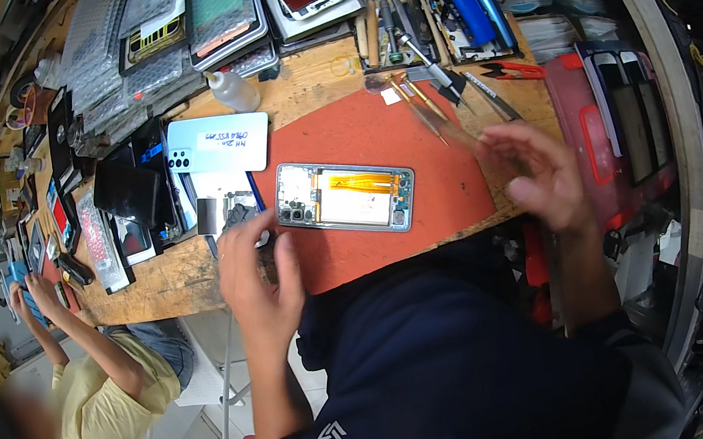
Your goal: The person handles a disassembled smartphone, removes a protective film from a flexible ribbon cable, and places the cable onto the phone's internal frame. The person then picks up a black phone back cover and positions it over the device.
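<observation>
- The opened phone lies flat on the red mat, its orange flex cable exposed.
- Left hand touches its near corner, fingers loosely spread; best press gently, steadying the frame.
- Right hand (blurred) grips a thin tool; approach slowly, clear of the cable.

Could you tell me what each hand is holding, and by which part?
Left hand touches the opened phone's left end; right hand is blurred, hold unclear.
</observation>
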{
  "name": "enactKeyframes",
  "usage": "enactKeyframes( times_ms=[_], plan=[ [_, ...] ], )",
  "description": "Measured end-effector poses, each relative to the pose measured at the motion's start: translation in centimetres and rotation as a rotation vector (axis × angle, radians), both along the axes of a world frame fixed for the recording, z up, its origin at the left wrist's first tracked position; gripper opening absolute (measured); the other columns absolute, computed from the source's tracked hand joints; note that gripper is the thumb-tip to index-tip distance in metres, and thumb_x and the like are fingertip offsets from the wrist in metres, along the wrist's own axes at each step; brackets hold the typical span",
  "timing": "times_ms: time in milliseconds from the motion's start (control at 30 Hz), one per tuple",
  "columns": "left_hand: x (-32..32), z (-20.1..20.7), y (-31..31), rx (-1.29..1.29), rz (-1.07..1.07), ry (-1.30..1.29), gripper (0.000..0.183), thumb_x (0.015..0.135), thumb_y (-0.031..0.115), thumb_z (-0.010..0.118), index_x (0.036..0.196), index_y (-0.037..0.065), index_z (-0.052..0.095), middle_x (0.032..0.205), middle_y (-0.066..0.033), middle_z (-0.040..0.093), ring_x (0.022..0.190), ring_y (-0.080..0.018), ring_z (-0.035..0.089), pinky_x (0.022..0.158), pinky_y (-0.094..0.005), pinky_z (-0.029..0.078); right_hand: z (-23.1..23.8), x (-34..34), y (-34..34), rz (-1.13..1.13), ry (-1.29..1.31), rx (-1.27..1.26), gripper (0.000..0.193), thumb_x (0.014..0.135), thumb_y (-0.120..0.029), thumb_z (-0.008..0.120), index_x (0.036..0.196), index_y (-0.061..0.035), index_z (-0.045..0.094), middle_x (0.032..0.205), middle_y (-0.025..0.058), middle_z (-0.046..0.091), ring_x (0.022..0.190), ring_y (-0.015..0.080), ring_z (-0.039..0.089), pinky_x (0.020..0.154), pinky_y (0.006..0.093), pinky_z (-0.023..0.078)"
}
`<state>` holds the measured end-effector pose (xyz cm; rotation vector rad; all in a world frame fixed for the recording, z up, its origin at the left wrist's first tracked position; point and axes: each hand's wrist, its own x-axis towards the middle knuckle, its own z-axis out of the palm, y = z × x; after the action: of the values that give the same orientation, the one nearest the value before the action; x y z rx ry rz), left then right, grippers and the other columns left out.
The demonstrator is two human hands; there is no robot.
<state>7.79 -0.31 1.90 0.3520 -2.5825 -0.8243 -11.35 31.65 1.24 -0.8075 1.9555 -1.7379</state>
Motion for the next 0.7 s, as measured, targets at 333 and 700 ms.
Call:
enactKeyframes(
  times_ms=[333,700],
  plan=[
    [-7.0,2.1,3.0,0.848,-0.326,-0.024,0.04,0.102,0.004,0.074,0.14,-0.003,0.064,0.122,-0.0145,0.075,0.112,-0.0185,0.071,0.1,-0.0332,0.055,-3.6,2.9,-3.3,0.192,-0.886,-0.653,0.075,0.114,-0.059,0.037,0.163,-0.0025,0.045,0.139,0.0262,0.068,0.108,0.0384,0.072,0.084,0.0509,0.059],
    [-8.7,1.3,3.6,1.249,-0.15,0.044,0.016,0.107,0.016,0.076,0.101,0.002,0.072,0.085,-0.0011,0.073,0.072,-0.0078,0.068,0.069,-0.0223,0.053,-1.0,3.8,-5.4,-0.207,-0.421,-0.219,0.043,0.118,-0.03,0.047,0.139,0.0032,0.067,0.116,0.0115,0.075,0.098,0.0164,0.07,0.091,0.0343,0.056]
  ],
)
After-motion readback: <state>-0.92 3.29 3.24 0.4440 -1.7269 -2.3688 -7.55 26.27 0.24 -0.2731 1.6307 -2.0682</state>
